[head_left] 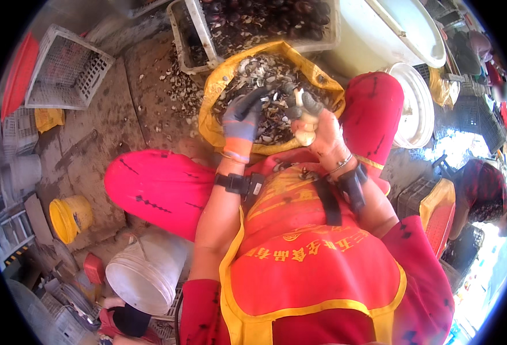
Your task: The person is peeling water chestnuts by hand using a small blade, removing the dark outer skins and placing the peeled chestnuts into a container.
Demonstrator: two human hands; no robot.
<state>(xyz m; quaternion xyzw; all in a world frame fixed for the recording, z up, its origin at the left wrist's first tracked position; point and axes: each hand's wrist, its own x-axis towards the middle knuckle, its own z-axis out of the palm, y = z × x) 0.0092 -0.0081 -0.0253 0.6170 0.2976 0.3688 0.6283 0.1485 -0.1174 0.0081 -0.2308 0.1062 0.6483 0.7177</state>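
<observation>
My left hand (242,118), in a grey and dark glove with an orange cuff, is closed over the left side of a yellow-rimmed sack (213,98); whatever it may hold is unclear. My right hand (321,129), with grey coverings on some fingertips, grips several pale, rounded peeled pieces (305,136) near the sack's right side, a short gap from my left hand. Inside the sack lie many white and dark-brown peelings (273,75). Behind it, a plastic crate (197,34) holds dark, round, unpeeled produce and scraps.
My bent red-clad knees flank the sack. A large cream tub (380,34) and white basin (414,103) stand right. Crates (63,69), a yellow bucket (69,218) and white bucket (144,273) stand left. Other people (483,190) appear at right and lower left (124,322).
</observation>
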